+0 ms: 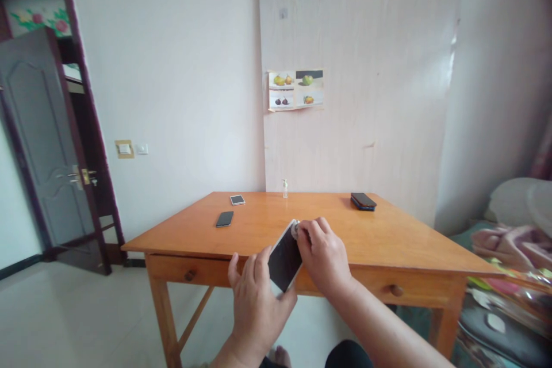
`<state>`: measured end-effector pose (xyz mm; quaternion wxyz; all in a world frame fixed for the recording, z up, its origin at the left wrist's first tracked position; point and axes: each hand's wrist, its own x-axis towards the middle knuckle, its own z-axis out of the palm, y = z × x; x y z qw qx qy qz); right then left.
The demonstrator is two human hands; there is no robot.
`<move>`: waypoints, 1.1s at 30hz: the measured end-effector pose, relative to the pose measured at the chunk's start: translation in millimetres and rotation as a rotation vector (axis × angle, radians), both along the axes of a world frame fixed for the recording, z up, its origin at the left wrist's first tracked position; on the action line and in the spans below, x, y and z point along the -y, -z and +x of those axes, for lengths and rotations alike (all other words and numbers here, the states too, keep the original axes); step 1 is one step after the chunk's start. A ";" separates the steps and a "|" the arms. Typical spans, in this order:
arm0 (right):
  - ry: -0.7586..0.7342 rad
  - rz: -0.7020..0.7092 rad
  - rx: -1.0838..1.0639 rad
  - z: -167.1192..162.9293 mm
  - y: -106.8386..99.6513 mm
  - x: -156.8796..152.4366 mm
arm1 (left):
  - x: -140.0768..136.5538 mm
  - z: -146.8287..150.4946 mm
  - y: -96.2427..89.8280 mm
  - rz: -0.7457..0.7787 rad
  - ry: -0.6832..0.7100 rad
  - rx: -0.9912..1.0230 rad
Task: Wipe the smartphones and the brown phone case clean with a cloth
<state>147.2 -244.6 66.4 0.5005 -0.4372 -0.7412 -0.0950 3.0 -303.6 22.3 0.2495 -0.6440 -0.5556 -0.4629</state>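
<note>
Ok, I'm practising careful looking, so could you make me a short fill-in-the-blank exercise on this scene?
1. The person's ____ hand holds the phone near its lower end, while the other hand pinches a pale wad at its upper end.
2. On the left part of the table, the farther device has a ____ frame.
3. The dark stack lies toward the table's ____ side.
4. The pictures above the table show ____.

Missing words: left; white; right; fruit.

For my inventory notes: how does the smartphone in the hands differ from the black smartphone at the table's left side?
The white-framed smartphone is held tilted by the left hand; the black smartphone lies flat on the table. The white-framed smartphone has pale borders, while the black smartphone looks dark almost to its edges. Both have dark faces.
</note>
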 end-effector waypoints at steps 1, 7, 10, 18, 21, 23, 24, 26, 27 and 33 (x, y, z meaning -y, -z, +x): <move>-0.020 0.000 0.029 -3.0 4.0 5.4 | -0.6 -0.2 0.3 0.000 -0.002 0.000; -0.154 -0.002 0.169 -10.7 13.8 26.3 | -1.8 -3.6 1.4 0.022 -0.014 0.001; -0.012 -0.007 0.024 2.7 2.4 8.1 | -0.7 -3.3 1.6 0.007 -0.011 0.001; -0.170 -0.028 0.191 -7.6 22.3 30.7 | -4.2 -2.8 5.1 0.010 -0.016 0.002; -0.139 -0.018 0.128 -0.7 16.6 22.9 | -4.4 -4.4 4.7 0.013 -0.012 0.000; -0.014 -0.015 0.016 9.3 8.2 9.3 | -4.4 -5.0 4.4 0.007 -0.014 0.002; 0.032 -0.019 -0.018 13.3 5.4 4.2 | -4.6 -5.2 4.4 0.003 -0.016 0.004; 0.038 -0.029 -0.026 16.0 5.2 2.6 | -5.4 -5.2 4.7 -0.003 -0.021 0.010; 0.003 -0.037 -0.004 14.6 8.1 6.6 | -6.0 -5.1 5.0 -0.004 -0.025 0.016; -0.259 -0.086 0.146 3.5 25.9 32.9 | -7.3 -6.2 4.8 -0.011 -0.034 0.044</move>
